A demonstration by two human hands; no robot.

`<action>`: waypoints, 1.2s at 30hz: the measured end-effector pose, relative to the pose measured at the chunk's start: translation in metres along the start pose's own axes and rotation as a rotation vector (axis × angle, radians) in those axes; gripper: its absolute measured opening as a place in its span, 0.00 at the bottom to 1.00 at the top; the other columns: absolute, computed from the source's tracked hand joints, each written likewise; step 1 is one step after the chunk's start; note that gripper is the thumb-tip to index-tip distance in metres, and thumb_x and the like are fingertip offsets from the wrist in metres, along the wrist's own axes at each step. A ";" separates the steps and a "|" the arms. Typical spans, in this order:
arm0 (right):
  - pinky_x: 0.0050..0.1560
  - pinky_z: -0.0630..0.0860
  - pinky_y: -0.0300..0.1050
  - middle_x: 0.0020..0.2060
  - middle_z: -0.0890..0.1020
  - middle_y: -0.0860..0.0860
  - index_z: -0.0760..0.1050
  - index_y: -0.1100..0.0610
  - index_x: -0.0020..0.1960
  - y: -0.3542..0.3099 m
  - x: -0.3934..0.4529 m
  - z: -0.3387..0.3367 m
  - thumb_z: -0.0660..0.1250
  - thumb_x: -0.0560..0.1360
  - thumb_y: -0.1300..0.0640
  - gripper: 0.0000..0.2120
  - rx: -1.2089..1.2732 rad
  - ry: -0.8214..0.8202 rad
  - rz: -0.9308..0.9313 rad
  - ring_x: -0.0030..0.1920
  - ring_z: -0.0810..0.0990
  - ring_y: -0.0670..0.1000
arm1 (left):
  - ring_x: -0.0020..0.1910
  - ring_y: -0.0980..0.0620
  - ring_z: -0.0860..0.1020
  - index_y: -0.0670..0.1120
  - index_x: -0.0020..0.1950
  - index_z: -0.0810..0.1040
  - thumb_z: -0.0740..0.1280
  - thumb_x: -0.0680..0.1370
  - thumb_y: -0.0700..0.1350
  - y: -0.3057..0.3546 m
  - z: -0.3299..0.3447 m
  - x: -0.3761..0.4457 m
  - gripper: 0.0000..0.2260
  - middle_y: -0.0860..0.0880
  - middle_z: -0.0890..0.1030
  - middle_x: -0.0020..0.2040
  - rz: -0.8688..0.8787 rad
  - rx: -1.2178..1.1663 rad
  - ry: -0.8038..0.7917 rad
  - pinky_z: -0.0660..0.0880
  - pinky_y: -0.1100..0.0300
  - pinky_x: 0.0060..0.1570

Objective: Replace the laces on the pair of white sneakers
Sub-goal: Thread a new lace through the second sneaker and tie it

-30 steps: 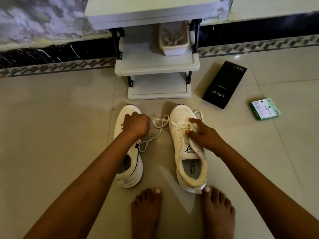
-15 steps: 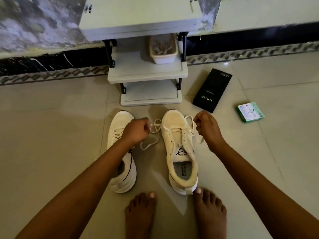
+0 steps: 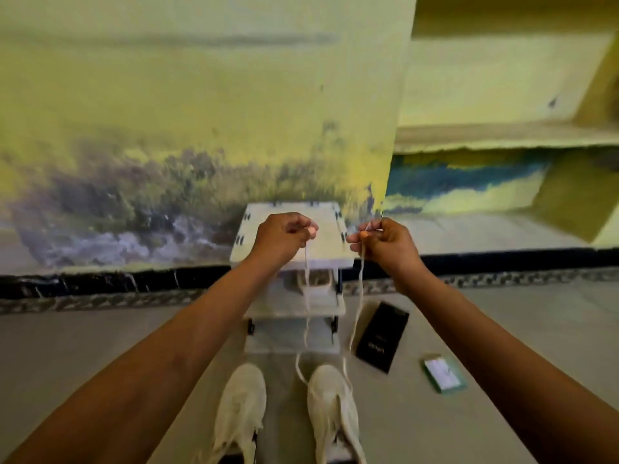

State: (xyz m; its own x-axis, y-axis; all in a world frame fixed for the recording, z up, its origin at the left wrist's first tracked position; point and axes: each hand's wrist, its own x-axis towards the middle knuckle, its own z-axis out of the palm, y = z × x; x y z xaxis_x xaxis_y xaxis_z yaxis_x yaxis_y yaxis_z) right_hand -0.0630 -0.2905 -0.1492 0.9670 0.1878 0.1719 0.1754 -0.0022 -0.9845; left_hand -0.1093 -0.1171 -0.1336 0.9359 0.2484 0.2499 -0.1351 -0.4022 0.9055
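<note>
Two thin cord lace ends (image 3: 356, 306), hand-pinched

The sneakers (image 3: 330, 406) look like matt white cloth or mesh, though blur makes the weave hard to read. Their lace (image 3: 356, 306) is a thin, soft woven cord, off-white. The floor (image 3: 83, 349) is smooth pale tile with a dull sheen. The rack (image 3: 294, 239) seems smooth grey plastic. The wall (image 3: 167, 112) is rough, stained yellow paint, flaking low down. The black box (image 3: 382, 336) is matt card.
</note>
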 end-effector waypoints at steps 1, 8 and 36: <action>0.38 0.78 0.38 0.37 0.80 0.57 0.70 0.63 0.45 -0.018 0.002 0.001 0.58 0.79 0.69 0.06 -0.022 -0.004 -0.019 0.30 0.80 0.45 | 0.35 0.58 0.76 0.38 0.50 0.80 0.66 0.77 0.37 0.017 -0.005 0.003 0.05 0.45 0.80 0.43 0.024 -0.004 0.018 0.68 0.76 0.29; 0.30 0.72 0.34 0.31 0.78 0.54 0.78 0.62 0.39 -0.124 0.005 0.002 0.67 0.73 0.69 0.06 -0.100 0.043 -0.183 0.31 0.73 0.48 | 0.33 0.55 0.77 0.49 0.33 0.80 0.71 0.71 0.36 0.122 -0.038 0.011 0.10 0.47 0.83 0.36 0.196 -0.016 0.151 0.72 0.64 0.37; 0.44 0.76 0.48 0.32 0.81 0.54 0.80 0.58 0.37 -0.156 0.009 0.026 0.71 0.69 0.68 0.06 -0.157 0.145 -0.278 0.32 0.77 0.49 | 0.32 0.54 0.77 0.37 0.45 0.82 0.70 0.73 0.33 0.141 -0.034 0.017 0.03 0.44 0.81 0.40 0.164 -0.130 0.222 0.78 0.66 0.36</action>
State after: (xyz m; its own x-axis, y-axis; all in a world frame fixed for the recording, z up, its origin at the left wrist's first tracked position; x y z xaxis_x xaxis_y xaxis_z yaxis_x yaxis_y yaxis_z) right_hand -0.0863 -0.2628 0.0054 0.8924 0.0609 0.4472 0.4513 -0.1238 -0.8837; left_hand -0.1233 -0.1401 0.0101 0.8063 0.3817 0.4519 -0.3320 -0.3402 0.8798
